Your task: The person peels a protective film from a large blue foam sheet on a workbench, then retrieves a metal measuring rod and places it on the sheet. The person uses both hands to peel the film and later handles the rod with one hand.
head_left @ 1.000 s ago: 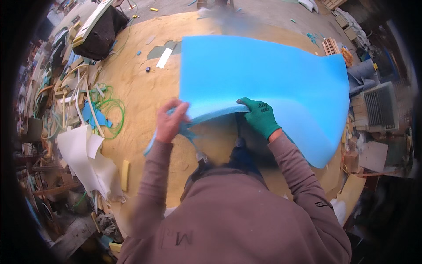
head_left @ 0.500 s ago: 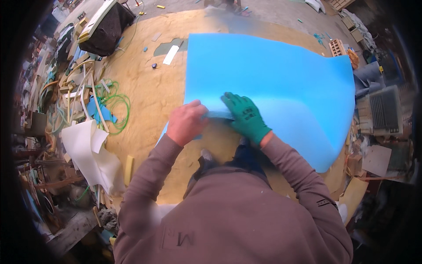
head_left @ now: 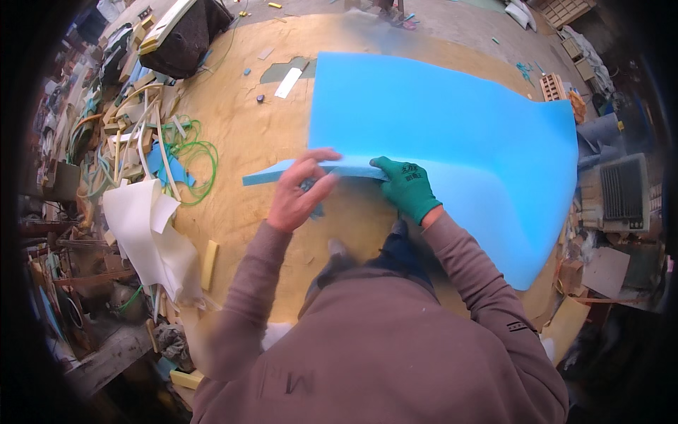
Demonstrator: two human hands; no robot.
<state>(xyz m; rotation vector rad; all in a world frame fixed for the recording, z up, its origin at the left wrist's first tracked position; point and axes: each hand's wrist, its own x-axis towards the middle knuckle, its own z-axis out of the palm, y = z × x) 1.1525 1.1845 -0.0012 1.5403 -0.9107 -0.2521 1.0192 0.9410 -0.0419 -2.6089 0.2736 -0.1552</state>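
A large bright blue foam sheet point(head_left: 438, 106) lies in front of me, its near side bent up and its cut edge turned toward me. My right hand point(head_left: 408, 187), in a green glove, grips that near edge, thumb and fingers on either side. Bare, with its fingers apart, my left hand point(head_left: 304, 189) is by the edge to the left of the glove. A narrow blue end of the sheet sticks out to the left behind it. Small blue patches show between and below the left fingers; whether they are loose scraps, I cannot tell.
Tan sheeting point(head_left: 233, 134) covers the floor around my feet. To the left are a scrap pile, tangled green strapping point(head_left: 205, 166) and a crumpled white sheet point(head_left: 152, 237). A white strip point(head_left: 288, 83) lies beyond the sheet's left edge. A boxy grey machine point(head_left: 614, 194) stands at right.
My left hand has loosened from the edge and its fingers have spread. The sheet's left end now sticks out sideways. My right hand keeps its hold on the edge.
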